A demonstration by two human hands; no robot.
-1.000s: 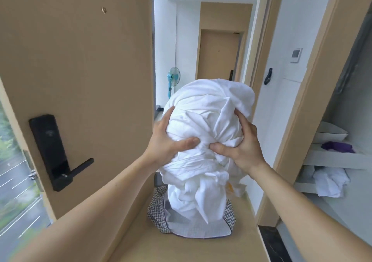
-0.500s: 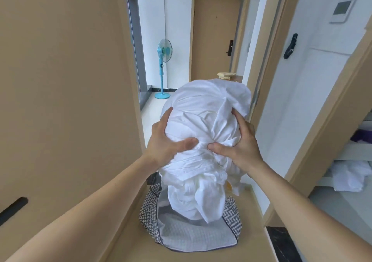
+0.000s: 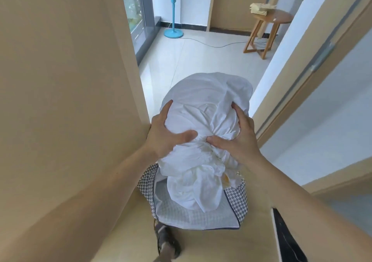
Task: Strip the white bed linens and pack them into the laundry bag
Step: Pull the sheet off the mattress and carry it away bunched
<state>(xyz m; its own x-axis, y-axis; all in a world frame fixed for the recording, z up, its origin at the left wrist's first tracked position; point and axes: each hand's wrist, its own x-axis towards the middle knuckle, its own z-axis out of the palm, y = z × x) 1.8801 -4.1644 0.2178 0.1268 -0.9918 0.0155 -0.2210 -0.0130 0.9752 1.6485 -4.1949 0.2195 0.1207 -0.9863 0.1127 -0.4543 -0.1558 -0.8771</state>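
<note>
Saw linen bundle (image 3: 207,100) clamped between left grip (image 3: 167,139) and right grip (image 3: 237,141), fingers curled into cloth. Long axis upright; lower end sat in laundry bag (image 3: 236,201) mouth, directly below grips. I judged next push straight down.

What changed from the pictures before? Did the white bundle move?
Mostly the view moved: the person stepped forward and looked down, so the door lock slid out of sight and more floor shows, with the fan's blue base and a wooden stool. Nothing was let go. The left hand and right hand still grip the white sheets from both sides, their lower end hanging into the checked laundry bag.
</note>
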